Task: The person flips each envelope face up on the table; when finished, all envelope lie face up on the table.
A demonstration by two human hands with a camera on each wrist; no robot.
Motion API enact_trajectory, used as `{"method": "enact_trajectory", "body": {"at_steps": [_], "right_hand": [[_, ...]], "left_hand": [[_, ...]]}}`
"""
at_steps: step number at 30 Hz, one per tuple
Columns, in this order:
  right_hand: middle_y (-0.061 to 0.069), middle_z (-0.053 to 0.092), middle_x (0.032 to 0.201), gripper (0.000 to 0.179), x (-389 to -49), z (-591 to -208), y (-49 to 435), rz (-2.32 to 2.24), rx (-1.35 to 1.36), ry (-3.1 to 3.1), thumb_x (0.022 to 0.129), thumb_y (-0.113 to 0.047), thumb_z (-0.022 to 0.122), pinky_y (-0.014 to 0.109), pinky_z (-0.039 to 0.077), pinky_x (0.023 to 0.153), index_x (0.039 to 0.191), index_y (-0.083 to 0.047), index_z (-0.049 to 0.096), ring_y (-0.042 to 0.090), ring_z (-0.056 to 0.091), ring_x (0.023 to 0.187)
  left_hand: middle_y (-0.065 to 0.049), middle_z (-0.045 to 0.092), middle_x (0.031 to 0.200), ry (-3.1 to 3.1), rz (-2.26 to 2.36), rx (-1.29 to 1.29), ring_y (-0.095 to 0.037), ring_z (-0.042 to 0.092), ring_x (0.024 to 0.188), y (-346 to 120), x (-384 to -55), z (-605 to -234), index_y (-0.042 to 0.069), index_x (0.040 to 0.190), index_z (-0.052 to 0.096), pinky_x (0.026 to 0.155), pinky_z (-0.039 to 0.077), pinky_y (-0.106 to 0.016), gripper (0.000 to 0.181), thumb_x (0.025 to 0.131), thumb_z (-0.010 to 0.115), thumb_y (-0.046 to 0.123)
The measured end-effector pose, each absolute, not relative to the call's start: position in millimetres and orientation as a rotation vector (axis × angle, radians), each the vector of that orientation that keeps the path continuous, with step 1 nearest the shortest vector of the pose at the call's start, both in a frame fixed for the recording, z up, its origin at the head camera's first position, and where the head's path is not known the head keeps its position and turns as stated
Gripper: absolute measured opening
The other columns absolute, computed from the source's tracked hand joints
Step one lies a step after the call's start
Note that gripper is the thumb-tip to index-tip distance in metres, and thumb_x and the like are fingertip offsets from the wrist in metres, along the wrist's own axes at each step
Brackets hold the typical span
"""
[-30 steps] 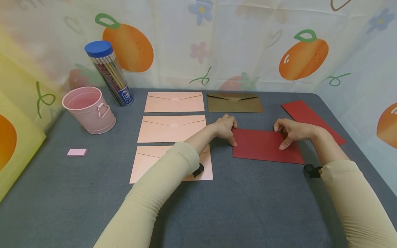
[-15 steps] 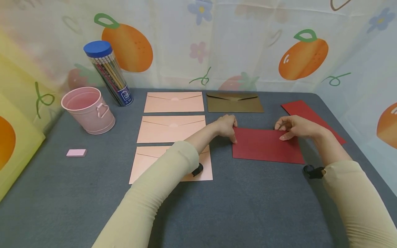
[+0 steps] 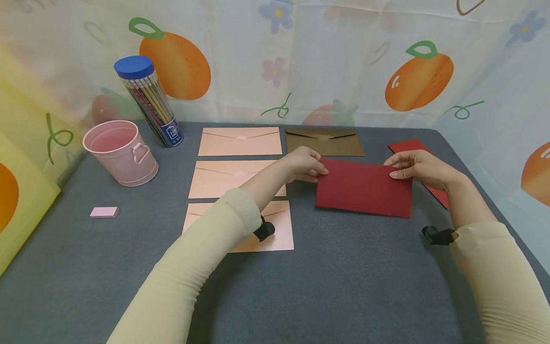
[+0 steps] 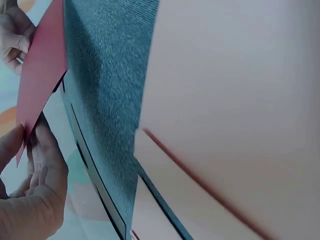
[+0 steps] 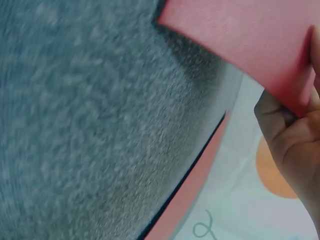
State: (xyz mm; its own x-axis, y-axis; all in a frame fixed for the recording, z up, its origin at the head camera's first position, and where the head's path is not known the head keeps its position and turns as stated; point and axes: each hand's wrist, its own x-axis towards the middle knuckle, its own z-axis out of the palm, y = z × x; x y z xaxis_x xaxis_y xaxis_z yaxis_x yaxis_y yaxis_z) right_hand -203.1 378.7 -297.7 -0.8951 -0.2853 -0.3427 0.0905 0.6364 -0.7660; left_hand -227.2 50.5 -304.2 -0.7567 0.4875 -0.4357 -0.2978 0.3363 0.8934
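A plain red envelope (image 3: 363,188) is raised off the table, its far edge tilted up. My left hand (image 3: 304,165) pinches its far left corner between thumb and fingers; the left wrist view shows the thumb on the near face and the fingers (image 4: 47,150) behind. At the far right corner my right hand (image 3: 423,168) pinches it the same way, thumb in front. A second red envelope (image 3: 439,196) lies slanted on the table, partly hidden behind the right hand. Close behind the held one lies a brown envelope (image 3: 325,143), flap side up.
Pink envelopes (image 3: 240,142) lie in a column left of centre, the nearer ones partly under my left arm. A pink bucket (image 3: 122,157), a blue-lidded tube of pencils (image 3: 150,102) and a pink eraser (image 3: 104,212) stand at the left. A printed curtain (image 3: 326,62) hangs behind the table.
The red envelope has come up off the table, tilted and shifted slightly left and away. Both hands rose with it, the left now pinching its corner.
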Motion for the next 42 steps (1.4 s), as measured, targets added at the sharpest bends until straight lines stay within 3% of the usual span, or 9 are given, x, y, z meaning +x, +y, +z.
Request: {"method": "enact_trajectory", "body": {"at_steps": [2,5,8,17,24,29,33,38,42], "right_hand": [[-0.013,0.068,0.09,0.02,-203.8,-297.1,376.8,-1.222,-0.167,2.402,0.095,-0.015,0.066,0.028,0.055,0.076,0.114,-0.013,0.063,0.007,0.064,0.086],[-0.013,0.069,0.088,0.017,-204.4,-296.7,373.8,-1.294,-0.165,2.39,0.095,-0.013,0.065,0.027,0.056,0.076,0.112,-0.014,0.063,0.006,0.064,0.085],[-0.014,0.069,0.091,0.022,-204.4,-296.9,370.9,-1.347,-0.104,2.396,0.095,-0.015,0.065,0.026,0.056,0.075,0.116,-0.016,0.059,0.006,0.065,0.086],[-0.019,0.063,0.102,0.043,-203.8,-300.8,375.9,-1.451,0.003,2.384,0.099,-0.023,0.06,0.02,0.057,0.081,0.137,-0.016,0.039,0.0,0.064,0.093],[-0.022,0.067,0.106,0.032,-198.9,-305.3,381.8,-1.365,-0.063,2.373,0.1,-0.023,0.058,0.021,0.056,0.087,0.132,-0.02,0.055,0.002,0.065,0.1],[-0.017,0.066,0.099,0.017,-197.8,-307.7,377.6,-1.38,-0.052,2.372,0.099,-0.024,0.06,0.023,0.058,0.084,0.116,-0.025,0.062,0.005,0.064,0.09],[-0.012,0.069,0.087,0.005,-198.8,-307.8,373.9,-1.518,-0.019,2.31,0.099,-0.021,0.06,0.025,0.059,0.081,0.103,-0.023,0.063,0.007,0.067,0.082],[-0.008,0.077,0.103,0.013,-200.5,-306.9,376.8,-1.657,-0.14,2.135,0.103,-0.011,0.051,0.025,0.059,0.087,0.102,-0.016,0.063,0.009,0.073,0.097],[-0.007,0.075,0.113,0.016,-199.9,-307.8,377.6,-1.755,-0.187,2.002,0.104,-0.008,0.047,0.025,0.059,0.09,0.104,-0.013,0.062,0.008,0.072,0.103]], "left_hand": [[-0.015,0.053,0.142,1.918,1.485,0.172,-0.01,0.062,0.082,45.6,-226.1,-303.1,-0.002,0.138,0.048,0.085,0.06,-0.028,0.05,0.091,0.066,0.003],[-0.013,0.054,0.139,1.919,1.5,0.163,-0.01,0.063,0.08,39.3,-224.1,-301.9,0.0,0.111,0.053,0.071,0.059,-0.021,0.023,0.091,0.066,0.001],[-0.013,0.055,0.136,1.918,1.551,0.148,-0.011,0.062,0.079,33.2,-223.4,-300.4,0.005,0.098,0.048,0.065,0.056,-0.018,0.019,0.091,0.065,0.0],[-0.001,0.06,0.094,1.951,1.658,0.105,-0.009,0.062,0.077,9.8,-230.9,-294.0,0.004,0.119,0.058,0.066,0.054,-0.017,0.027,0.092,0.064,0.001],[-0.002,0.06,0.098,2.004,1.675,0.097,-0.01,0.062,0.083,0.1,-233.3,-294.6,0.001,0.123,0.056,0.069,0.054,-0.017,0.03,0.093,0.063,0.002],[-0.001,0.06,0.095,2.032,1.674,0.116,-0.009,0.06,0.082,-1.9,-231.8,-295.1,0.001,0.119,0.058,0.071,0.054,-0.018,0.026,0.093,0.063,0.003],[-0.004,0.059,0.115,2.062,1.658,0.189,-0.014,0.062,0.099,-5.0,-230.5,-294.2,0.003,0.124,0.061,0.093,0.056,-0.028,0.032,0.093,0.066,0.006],[-0.009,0.051,0.142,2.097,1.642,0.276,-0.027,0.059,0.126,-10.7,-231.0,-291.5,0.003,0.13,0.061,0.111,0.048,-0.038,0.039,0.092,0.067,0.011],[-0.009,0.057,0.137,2.113,1.654,0.256,-0.023,0.064,0.11,-11.8,-231.2,-290.0,0.004,0.127,0.064,0.104,0.052,-0.036,0.036,0.092,0.068,0.014]]}}
